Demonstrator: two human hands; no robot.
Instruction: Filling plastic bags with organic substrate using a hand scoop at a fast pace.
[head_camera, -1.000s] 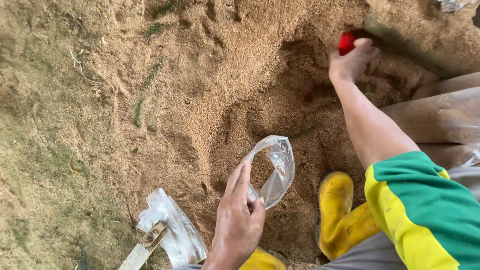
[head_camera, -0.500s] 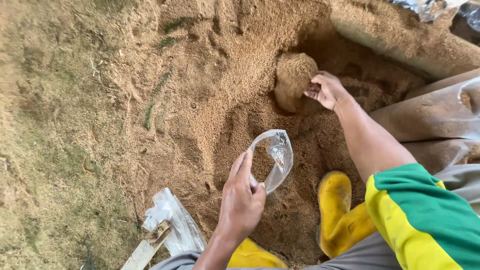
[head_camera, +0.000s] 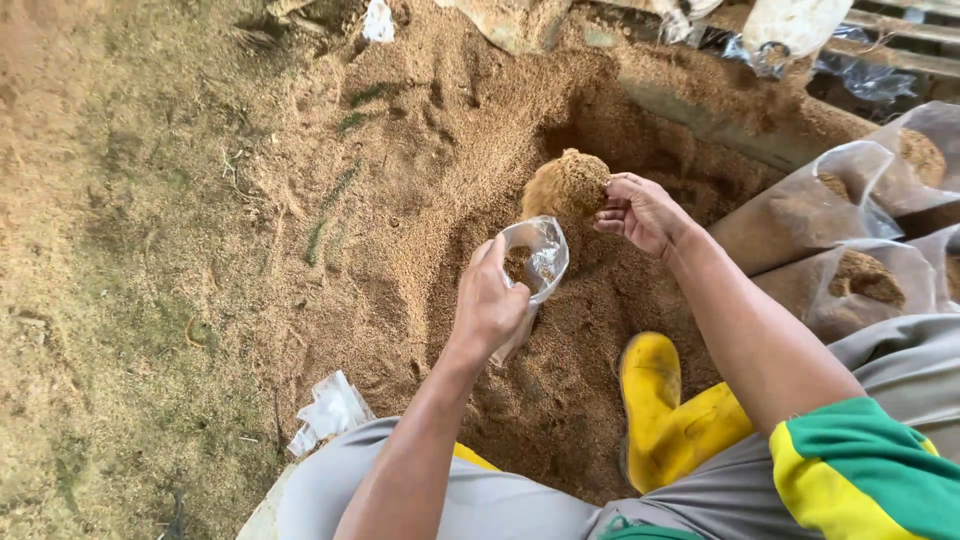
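Looking down from the head camera, I see my left hand (head_camera: 490, 305) closed around the neck of a small clear plastic bag (head_camera: 535, 262), holding its mouth open upward. The bag sits just at 1 o'clock from this hand, and a little brown sawdust already lies inside it.

My right hand (head_camera: 640, 212) is curled around a scoop heaped with sawdust (head_camera: 568, 185). I cannot tell the shape of the scoop itself, because the heap covers it. The heap lies at 10 o'clock from the right hand, touching its fingertips, and at 12 o'clock from the bag mouth, just beside it.

Both hands are above a large sawdust pile (head_camera: 420, 200) spread on the ground. At 5 o'clock from the bag, a yellow rubber boot (head_camera: 665, 415) stands in the sawdust. At 3 o'clock from the right hand, several filled plastic bags (head_camera: 850, 230) lie together, well apart from the small bag. Near my left knee, at 7 o'clock from the left hand, a crumpled piece of clear plastic (head_camera: 328, 412) lies on the ground.
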